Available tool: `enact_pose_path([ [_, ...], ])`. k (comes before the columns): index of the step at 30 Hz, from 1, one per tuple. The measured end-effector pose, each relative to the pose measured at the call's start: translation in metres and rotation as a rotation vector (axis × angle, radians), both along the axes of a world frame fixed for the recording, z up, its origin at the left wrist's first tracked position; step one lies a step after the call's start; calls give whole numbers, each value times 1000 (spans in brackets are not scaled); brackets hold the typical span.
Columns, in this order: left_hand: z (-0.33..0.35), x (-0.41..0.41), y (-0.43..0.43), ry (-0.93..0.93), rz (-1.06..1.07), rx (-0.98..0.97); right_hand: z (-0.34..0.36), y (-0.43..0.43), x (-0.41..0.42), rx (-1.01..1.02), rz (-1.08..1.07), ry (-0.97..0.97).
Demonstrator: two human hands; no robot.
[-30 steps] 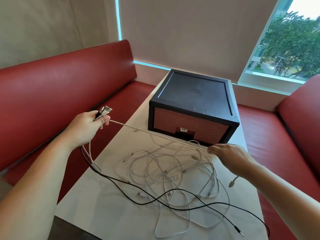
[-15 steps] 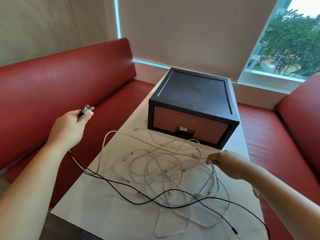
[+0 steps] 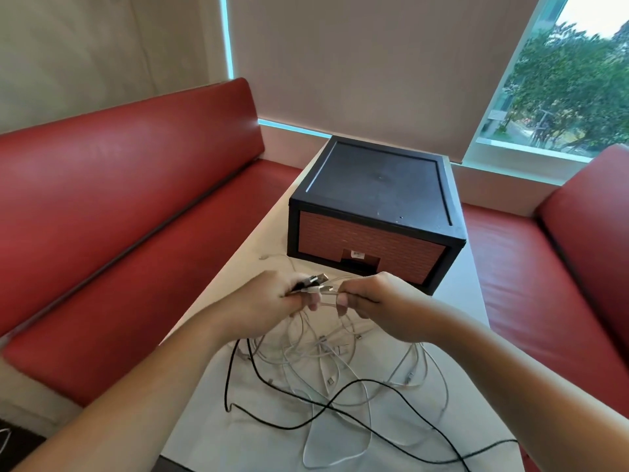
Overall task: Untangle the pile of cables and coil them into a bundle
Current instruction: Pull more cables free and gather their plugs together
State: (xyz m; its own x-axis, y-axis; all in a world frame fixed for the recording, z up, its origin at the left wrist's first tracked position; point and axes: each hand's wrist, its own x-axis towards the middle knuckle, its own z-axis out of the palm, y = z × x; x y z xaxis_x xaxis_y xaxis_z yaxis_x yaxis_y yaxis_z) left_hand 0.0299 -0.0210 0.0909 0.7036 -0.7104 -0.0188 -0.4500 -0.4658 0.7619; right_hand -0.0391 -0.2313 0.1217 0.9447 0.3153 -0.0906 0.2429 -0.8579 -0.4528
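Far left, the red bench seat [image 3: 119, 216] runs alongside the white surface [image 3: 211, 437]. Next comes the left hand [image 3: 269, 298], raised over the middle of the surface with its fingers curled round a clutch of cable ends; metal USB plugs [image 3: 315, 280] poke out past the thumb, pointing right. Hard up against it is the right hand [image 3: 377, 301], thumb and forefinger pinching a white cable end [image 3: 328, 296] whose tip sits just beside the plugs in the left hand's grip. The two hands are almost knuckle to knuckle!

Strands drop from both grips straight down into the pile of cables [image 3: 323, 362], which lies on the surface directly beneath the hands and spreads toward the near edge between the forearms, a tangle of loose white loops. A black cable [image 3: 326, 407] snakes through it, from under the left wrist out to the near right edge.

Beyond the hands, a black box with a brick-pattern front [image 3: 374, 199] stands on the far part of the surface. Further right there's another red seat [image 3: 578, 250] and a window [image 3: 571, 80] showing trees.
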Motion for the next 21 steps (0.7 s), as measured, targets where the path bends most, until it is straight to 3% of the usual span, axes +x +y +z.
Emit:
enact_pose_path([
  [8, 20, 15, 25, -108, 80, 33, -6, 11, -14, 169, 34, -213],
  [21, 30, 8, 14, -162, 111, 13, -7, -4, -10, 182, -84, -195],
])
